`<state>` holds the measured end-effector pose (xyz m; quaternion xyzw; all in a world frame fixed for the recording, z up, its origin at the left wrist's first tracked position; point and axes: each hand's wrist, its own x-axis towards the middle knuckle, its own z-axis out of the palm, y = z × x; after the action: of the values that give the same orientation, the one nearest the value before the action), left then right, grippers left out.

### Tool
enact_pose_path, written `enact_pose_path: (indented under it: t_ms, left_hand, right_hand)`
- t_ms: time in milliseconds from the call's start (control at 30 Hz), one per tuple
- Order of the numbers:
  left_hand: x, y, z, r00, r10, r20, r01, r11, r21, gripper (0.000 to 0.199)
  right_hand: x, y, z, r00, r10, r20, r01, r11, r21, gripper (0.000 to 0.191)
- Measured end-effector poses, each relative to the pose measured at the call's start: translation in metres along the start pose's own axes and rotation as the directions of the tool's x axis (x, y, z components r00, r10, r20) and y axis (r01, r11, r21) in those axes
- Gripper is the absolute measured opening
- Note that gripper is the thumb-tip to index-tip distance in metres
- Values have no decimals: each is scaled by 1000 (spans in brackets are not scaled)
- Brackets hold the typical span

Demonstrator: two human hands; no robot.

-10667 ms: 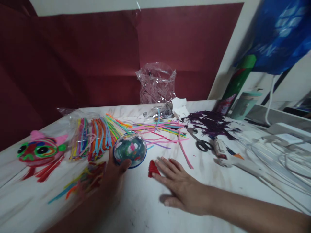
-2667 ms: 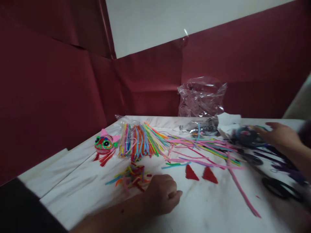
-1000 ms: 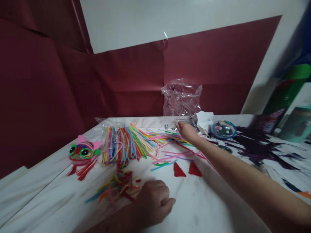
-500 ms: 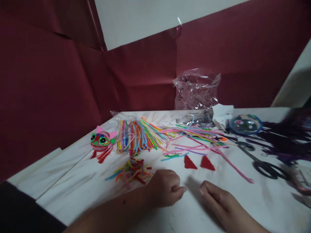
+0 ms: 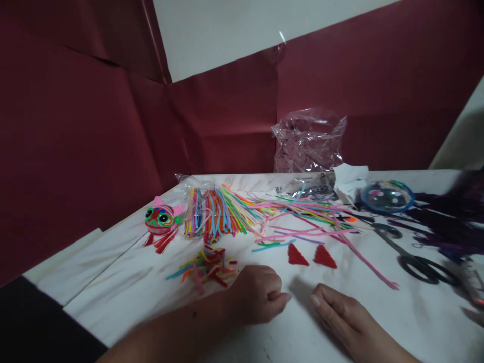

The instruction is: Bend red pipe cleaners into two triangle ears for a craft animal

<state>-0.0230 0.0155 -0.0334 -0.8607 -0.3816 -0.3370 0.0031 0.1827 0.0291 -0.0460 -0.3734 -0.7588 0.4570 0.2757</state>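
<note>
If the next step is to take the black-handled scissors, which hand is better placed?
Probably the right hand. The scissors lie on its side, nearer to it. The left hand, curled into a fist, is farther away and would likely have to reach past the right one.

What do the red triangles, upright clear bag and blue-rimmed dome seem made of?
Red triangles: perhaps pipe cleaner, matte, with faintly ribbed rows. Upright clear bag: thin plastic film, glossy, crinkled. Blue-rimmed dome: likely hard clear plastic, glossy with bright highlights; glass is possible.
</note>
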Motion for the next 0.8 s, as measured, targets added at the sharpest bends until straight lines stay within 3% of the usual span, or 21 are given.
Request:
enact_pose_path:
  t_ms: [200,367,533,800]
  left_hand:
    - [0,0,0,1000,-7,-8,7,1000,-10,39]
    - [2,2,-3,1000,-7,0,7,1000,-19,38]
    - [3,3,-5,999,-32,34,33,999,-31,38]
    - [6,1,-8,998,-35,53,31,997,68,37]
  right_hand:
    - [1,-1,-1,999,-34,-26,34,999,22,36]
    - [0,1,2,998,10,59,-20,985,170,35]
    - [-1,-5,3,997,36,70,-49,980,195,41]
    - [2,-14,-2,998,-68,0,68,989,129,29]
